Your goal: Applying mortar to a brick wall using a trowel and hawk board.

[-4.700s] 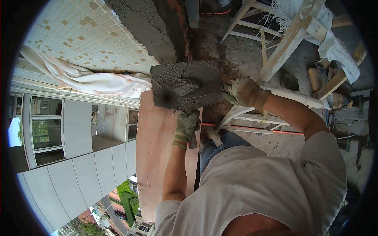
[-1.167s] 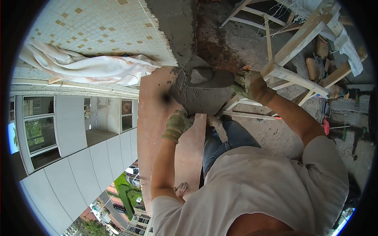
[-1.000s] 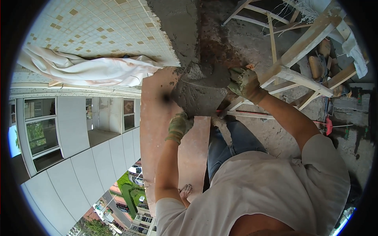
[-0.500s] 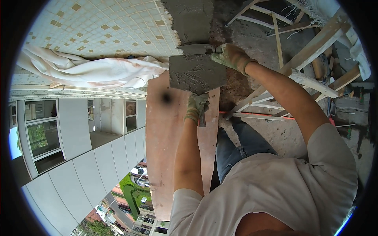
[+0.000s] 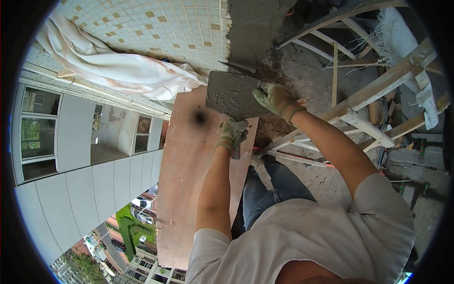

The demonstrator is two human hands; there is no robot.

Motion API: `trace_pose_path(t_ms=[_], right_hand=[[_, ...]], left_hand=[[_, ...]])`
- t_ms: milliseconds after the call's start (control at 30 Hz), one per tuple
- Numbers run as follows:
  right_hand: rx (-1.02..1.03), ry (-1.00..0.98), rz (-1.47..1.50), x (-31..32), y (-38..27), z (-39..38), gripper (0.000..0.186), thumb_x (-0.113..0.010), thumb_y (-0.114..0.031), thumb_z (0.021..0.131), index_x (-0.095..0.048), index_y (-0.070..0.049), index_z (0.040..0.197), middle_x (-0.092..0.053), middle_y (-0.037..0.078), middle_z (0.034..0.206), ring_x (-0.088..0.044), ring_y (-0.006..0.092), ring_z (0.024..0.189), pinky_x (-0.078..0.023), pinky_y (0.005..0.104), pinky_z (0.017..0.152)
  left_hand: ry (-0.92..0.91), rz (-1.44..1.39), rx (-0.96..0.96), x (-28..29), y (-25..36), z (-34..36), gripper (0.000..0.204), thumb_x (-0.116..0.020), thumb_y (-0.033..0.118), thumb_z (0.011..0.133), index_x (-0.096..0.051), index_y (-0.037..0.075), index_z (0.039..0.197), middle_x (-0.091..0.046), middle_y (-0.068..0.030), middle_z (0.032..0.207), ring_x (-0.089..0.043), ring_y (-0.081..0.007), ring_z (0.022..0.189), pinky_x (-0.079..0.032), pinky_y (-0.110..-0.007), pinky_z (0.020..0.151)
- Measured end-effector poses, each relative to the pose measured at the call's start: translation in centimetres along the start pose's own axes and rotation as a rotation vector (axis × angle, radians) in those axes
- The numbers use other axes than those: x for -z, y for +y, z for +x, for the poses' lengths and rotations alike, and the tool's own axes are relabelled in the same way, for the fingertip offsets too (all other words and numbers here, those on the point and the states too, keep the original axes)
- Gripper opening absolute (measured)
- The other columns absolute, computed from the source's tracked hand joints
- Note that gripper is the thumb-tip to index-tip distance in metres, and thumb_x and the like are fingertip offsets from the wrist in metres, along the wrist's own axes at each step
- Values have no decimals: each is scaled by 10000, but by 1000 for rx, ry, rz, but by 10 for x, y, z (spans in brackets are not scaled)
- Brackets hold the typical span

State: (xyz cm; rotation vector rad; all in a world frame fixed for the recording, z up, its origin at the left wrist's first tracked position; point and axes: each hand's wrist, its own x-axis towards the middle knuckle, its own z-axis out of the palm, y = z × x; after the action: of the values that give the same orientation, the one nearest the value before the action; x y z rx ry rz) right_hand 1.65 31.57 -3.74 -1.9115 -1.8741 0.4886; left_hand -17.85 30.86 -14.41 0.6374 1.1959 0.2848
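Two gloved hands are seen, each curled around a tool: by the left hand (image 5: 232, 134) the handle (image 5: 236, 151) of a hawk (image 5: 231, 97) is gripped, and by the right hand (image 5: 276, 100) the hidden grip of a trowel (image 5: 237, 69). The hawk, its plate coated with grey mortar, is held above the far right corner of a brown board (image 5: 198, 175), which is hidden by it. Its longer side is turned left to right, tilted lower toward the right, and its handle is pointed back toward the person. The trowel is seen nearly edge-on over the hawk's far edge, its long axis slanting and its tip aimed left and slightly away; whether the hawk is touched by it cannot be told. Beyond, a strip of grey mortar (image 5: 255, 28) is bordered on the left by a tiled wall (image 5: 189, 28). A white cloth (image 5: 137, 78) is bunched past the board's far left corner. Space to the right is crowded by a wooden frame (image 5: 350, 102), its bars set near the right forearm.
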Motion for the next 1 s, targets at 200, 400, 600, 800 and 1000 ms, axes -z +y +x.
trace_pose_path(t_ms=[200, 400, 600, 800, 1000], right_hand=[[-101, 68, 46, -1, -6, 9, 375, -616, -387, 889, -687, -20, 901, -660, 238, 861, -630, 432, 837, -493, 500, 692], [-106, -42, 168, 59, -23, 26, 329, -657, -323, 881, -676, 2, 832, -654, 216, 747, -584, 397, 644, -451, 431, 617], [157, 85, 426, 73, -25, 20, 304, -645, -291, 922, -670, 3, 992, -686, 118, 788, -599, 196, 607, -476, 336, 577], [-488, -433, 897, 60, 27, 20, 315, -570, -297, 973, -643, -33, 1129, -687, 99, 839, -644, 157, 636, -504, 282, 533], [-395, -402, 319, 13, 34, 30, 358, -546, -347, 963, -664, -9, 948, -662, 135, 743, -634, 231, 621, -497, 378, 575]], left_hand=[[-34, -31, -21, 10, -10, -3, 155, -705, 139, 793, -623, 70, 905, -578, -41, 700, -546, -173, 532, -442, -324, 440], [-56, -101, -27, 5, -3, -10, 193, -706, 166, 795, -643, 66, 947, -583, -38, 708, -554, -166, 550, -454, -325, 461], [-40, -89, -50, 6, 0, -19, 215, -703, 172, 788, -646, 59, 962, -586, -49, 721, -561, -170, 564, -466, -320, 465], [-11, -99, -4, 9, -6, -20, 172, -701, 144, 776, -619, 63, 904, -579, -55, 711, -563, -176, 547, -456, -318, 442], [6, -57, -17, 12, -15, -18, 162, -699, 135, 776, -614, 65, 895, -568, -60, 667, -552, -178, 512, -445, -322, 423]])
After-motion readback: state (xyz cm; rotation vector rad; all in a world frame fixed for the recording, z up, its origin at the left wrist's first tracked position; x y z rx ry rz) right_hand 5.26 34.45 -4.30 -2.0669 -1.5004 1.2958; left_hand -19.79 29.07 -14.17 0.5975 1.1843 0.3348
